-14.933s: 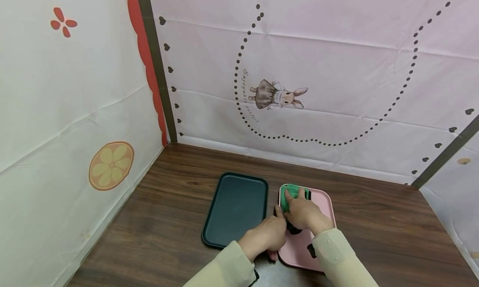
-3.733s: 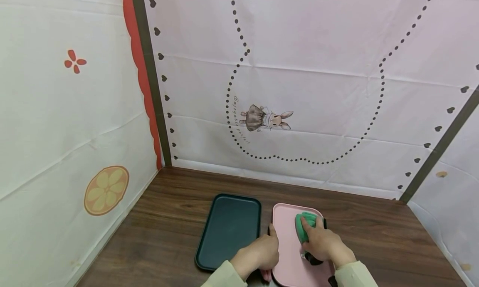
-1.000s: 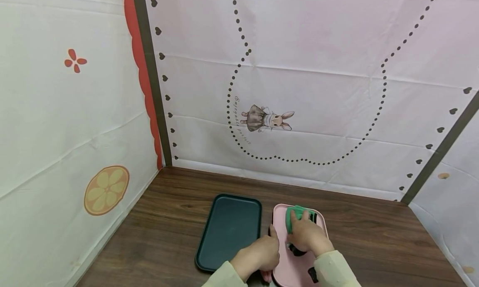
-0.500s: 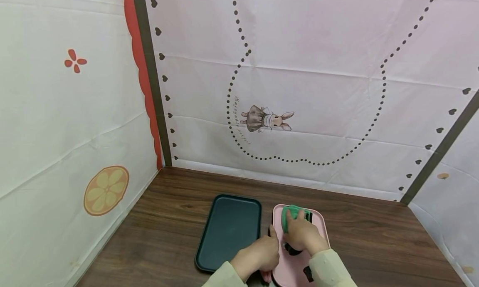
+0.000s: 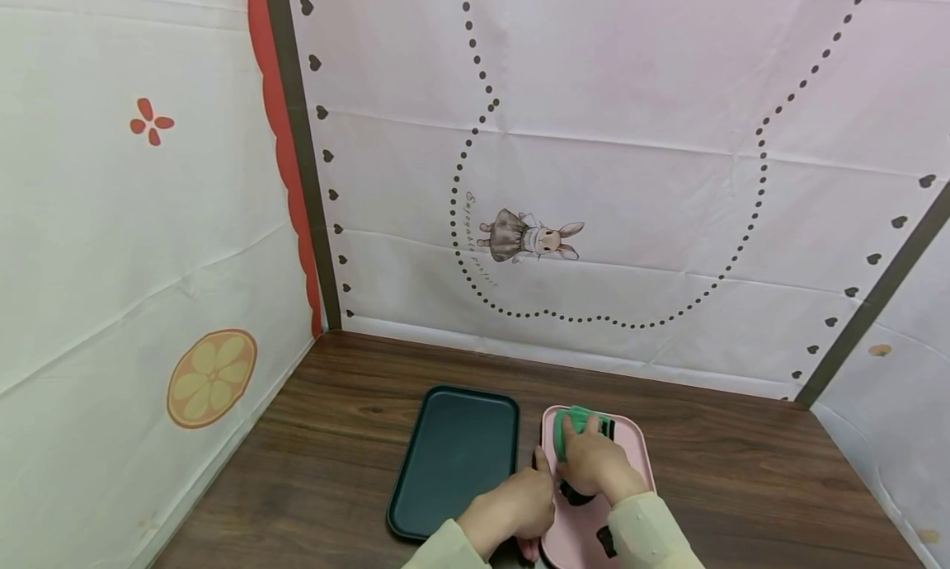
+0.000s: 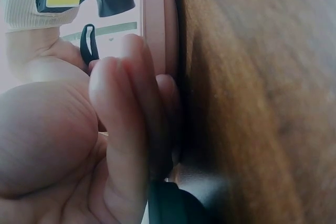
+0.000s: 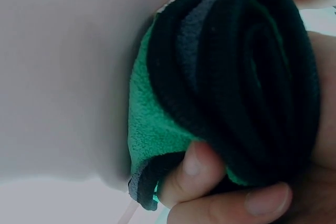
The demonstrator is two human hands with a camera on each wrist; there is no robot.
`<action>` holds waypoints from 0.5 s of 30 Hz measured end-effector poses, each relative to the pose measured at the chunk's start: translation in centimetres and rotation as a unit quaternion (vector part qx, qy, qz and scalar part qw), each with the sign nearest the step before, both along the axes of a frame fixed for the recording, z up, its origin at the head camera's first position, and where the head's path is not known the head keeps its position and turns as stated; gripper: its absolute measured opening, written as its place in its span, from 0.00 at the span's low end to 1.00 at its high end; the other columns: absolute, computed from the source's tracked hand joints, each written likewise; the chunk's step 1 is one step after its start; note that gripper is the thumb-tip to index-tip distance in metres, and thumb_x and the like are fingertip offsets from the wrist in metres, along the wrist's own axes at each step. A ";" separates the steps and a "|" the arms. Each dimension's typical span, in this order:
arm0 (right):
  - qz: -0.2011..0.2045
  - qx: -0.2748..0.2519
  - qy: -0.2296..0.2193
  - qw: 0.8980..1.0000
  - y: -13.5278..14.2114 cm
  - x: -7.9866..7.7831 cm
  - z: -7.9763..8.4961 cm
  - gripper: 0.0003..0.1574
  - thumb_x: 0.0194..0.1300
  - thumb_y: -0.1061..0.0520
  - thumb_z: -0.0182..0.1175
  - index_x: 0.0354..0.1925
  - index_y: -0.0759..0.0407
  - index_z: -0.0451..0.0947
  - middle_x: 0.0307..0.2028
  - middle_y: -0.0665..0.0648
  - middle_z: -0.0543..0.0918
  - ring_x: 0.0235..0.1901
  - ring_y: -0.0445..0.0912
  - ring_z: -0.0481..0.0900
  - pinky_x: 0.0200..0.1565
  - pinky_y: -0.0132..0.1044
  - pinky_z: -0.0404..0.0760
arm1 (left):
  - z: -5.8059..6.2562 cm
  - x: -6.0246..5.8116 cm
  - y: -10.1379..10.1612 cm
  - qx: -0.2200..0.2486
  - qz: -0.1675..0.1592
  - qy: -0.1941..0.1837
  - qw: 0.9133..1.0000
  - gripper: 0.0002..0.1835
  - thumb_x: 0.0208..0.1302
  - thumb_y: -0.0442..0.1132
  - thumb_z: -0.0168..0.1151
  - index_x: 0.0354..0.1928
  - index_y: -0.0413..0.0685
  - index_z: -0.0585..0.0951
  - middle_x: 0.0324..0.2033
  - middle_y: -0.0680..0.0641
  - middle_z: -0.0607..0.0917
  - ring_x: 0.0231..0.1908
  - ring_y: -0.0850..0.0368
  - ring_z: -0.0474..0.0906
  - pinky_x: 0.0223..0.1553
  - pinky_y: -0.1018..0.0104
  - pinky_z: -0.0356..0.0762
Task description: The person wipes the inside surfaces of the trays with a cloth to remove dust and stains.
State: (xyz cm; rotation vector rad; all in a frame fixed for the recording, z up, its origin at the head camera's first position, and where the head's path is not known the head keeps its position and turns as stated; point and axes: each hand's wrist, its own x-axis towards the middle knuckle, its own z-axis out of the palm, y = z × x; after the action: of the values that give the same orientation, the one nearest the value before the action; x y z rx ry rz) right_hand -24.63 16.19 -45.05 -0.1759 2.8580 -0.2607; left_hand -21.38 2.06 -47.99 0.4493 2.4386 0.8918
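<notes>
Across the brown tabletop: two trays lying flat, just beside each other.
Dark tray: the left one.
Pink tray: the right one.
Right hand: angled in from lower right, fingers curled round a folded green cloth.
Left hand: at the pink tray's left edge, one finger stretched along the rim; can't tell if it's gripping.
Green cloth: black-trimmed, on the pink tray's far left corner area.

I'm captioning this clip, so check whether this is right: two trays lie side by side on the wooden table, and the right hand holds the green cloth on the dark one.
Wrong tray: the head view shows the right hand holding the green cloth on the pink tray, not the dark tray. The rest stands.
</notes>
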 end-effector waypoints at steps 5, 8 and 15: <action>0.003 0.004 -0.001 1.000 -0.2 -0.1 0.1 0.48 0.70 0.50 0.67 0.79 0.64 0.59 0.69 0.85 0.59 0.25 0.53 0.79 0.29 0.49 0.82 | 0.1 0.0 0.0 0.005 0.003 -0.012 1.000 0.39 0.75 0.31 0.55 0.80 0.28 0.49 0.07 0.45 0.80 0.03 0.62 0.70 0.07 0.70 0.70; 0.002 0.006 -0.004 1.000 -0.4 0.0 0.1 0.48 0.71 0.50 0.66 0.79 0.63 0.59 0.68 0.83 0.60 0.24 0.52 0.78 0.28 0.47 0.81 | 0.2 0.0 0.0 0.007 0.007 -0.016 1.000 0.39 0.74 0.31 0.55 0.80 0.29 0.49 0.07 0.44 0.81 0.03 0.62 0.70 0.07 0.70 0.70; 0.001 0.011 -0.006 1.000 -0.7 0.1 0.2 0.47 0.72 0.49 0.65 0.80 0.61 0.59 0.68 0.83 0.61 0.21 0.51 0.76 0.26 0.46 0.79 | 0.1 0.0 0.1 0.001 0.010 -0.007 1.000 0.39 0.73 0.30 0.55 0.80 0.28 0.50 0.07 0.45 0.80 0.04 0.62 0.71 0.08 0.69 0.71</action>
State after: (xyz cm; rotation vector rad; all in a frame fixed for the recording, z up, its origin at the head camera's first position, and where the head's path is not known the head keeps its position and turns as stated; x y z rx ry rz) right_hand -24.55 15.50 -44.81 -0.1732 2.8472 -0.2296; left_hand -21.36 2.16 -47.84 0.4190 2.4331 0.9026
